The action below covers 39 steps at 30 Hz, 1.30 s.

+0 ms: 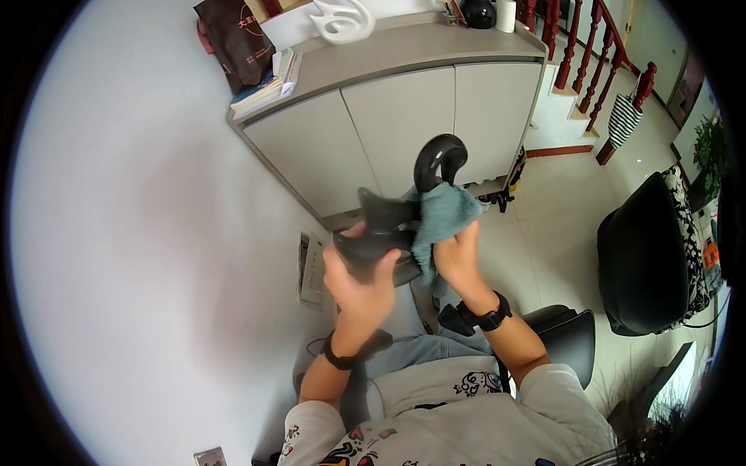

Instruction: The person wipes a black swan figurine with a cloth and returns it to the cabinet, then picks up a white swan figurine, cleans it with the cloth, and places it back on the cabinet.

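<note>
A glossy black swan-shaped ornament [382,220] with a curved neck is held up in front of my body, over my lap. My left hand [359,287] grips its wide lower body from the left, thumb on the near side. On the right, my right hand [458,260] is closed on a grey-green cloth [448,213], which is pressed against the ornament just below the neck. The cloth covers part of the ornament and some of my right fingers. Slight blur lies over the left hand and the body of the ornament.
A grey cabinet [404,124] stands ahead, bearing a white ornament [342,22], a dark bag [239,43], books [268,87] and a round black vase [478,12]. A wall [155,233] is close on the left. A black armchair [645,256] and stairs [575,109] are at right.
</note>
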Tool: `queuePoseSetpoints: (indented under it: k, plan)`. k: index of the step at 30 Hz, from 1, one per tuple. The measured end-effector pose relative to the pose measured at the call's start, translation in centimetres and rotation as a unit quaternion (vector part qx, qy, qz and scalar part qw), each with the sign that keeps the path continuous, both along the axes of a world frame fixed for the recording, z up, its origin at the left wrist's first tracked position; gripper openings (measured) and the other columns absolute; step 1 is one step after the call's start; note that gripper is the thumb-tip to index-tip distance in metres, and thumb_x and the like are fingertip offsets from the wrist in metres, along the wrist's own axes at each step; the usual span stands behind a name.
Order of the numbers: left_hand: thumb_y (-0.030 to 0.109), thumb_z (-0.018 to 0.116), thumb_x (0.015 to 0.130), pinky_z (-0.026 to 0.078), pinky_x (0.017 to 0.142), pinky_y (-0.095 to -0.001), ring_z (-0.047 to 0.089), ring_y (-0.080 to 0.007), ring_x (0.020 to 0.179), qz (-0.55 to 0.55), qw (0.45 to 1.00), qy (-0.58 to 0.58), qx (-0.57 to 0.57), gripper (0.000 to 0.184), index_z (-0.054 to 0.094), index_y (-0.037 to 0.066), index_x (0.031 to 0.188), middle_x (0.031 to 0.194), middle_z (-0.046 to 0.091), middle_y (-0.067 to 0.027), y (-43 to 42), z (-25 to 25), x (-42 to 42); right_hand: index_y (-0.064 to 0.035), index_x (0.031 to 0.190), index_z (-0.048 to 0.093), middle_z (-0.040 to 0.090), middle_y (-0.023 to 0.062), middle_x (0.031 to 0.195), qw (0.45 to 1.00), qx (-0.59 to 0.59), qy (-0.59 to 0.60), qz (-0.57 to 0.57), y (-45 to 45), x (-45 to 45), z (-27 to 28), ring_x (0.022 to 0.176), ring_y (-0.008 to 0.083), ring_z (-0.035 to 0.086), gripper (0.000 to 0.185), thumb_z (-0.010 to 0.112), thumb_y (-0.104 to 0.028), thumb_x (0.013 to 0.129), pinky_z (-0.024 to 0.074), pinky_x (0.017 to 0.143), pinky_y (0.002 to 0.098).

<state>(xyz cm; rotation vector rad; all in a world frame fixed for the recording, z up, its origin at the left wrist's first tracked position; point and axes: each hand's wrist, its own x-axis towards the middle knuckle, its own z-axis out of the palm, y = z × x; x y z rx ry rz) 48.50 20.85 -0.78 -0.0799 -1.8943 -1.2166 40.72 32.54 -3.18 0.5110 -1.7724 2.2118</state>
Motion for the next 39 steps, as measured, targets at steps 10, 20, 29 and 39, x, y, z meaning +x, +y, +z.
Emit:
queuePoseSetpoints:
  k: [10,20,29,39]
  plan:
    - [0.011,0.072,0.077,0.045,0.08,-0.0268,0.059,-0.0168,0.088,-0.068,0.996,-0.05,-0.03,0.041,0.047,-0.005,0.105,0.101,0.06,-0.0136,-0.7,-0.8,0.8,-0.0015,0.116,0.049,0.056,0.0077,0.108,0.939,-0.282,-0.142,0.137,3.0,-1.8,2.6,0.084,0.0159,0.057,0.037,0.04,-0.03,0.095,0.0472,0.077,0.0272]
    - [0.015,0.076,0.073,0.043,0.086,-0.0283,0.056,-0.0173,0.094,-0.024,0.987,0.025,0.155,0.046,0.05,-0.003,0.106,0.104,0.056,-0.012,-2.7,-0.7,2.0,-0.0031,0.108,0.053,0.056,0.0048,0.085,0.954,-0.242,-0.15,0.095,4.0,-2.5,3.3,0.078,0.0126,0.055,0.036,0.036,-0.032,0.096,0.0465,0.07,0.0253]
    - [0.019,0.079,0.069,0.044,0.084,-0.0292,0.058,-0.0191,0.092,-0.069,0.994,-0.013,0.085,0.049,0.051,-0.004,0.102,0.101,0.059,-0.0151,-4.0,1.0,3.3,-0.0038,0.121,0.049,0.057,0.0028,0.096,0.961,-0.188,-0.143,0.141,5.5,-3.0,5.2,0.081,0.0116,0.055,0.042,0.039,-0.035,0.094,0.0462,0.07,0.0235]
    - [0.013,0.079,0.069,0.046,0.08,-0.0292,0.061,-0.0202,0.088,-0.111,0.991,-0.059,0.042,0.045,0.051,-0.005,0.099,0.096,0.063,-0.0176,-4.4,0.8,2.6,-0.0038,0.12,0.05,0.061,0.0129,0.107,0.926,0.203,0.24,0.208,5.4,-1.8,8.1,0.098,0.0256,0.06,0.058,0.068,-0.007,0.065,0.0455,0.085,0.0325]
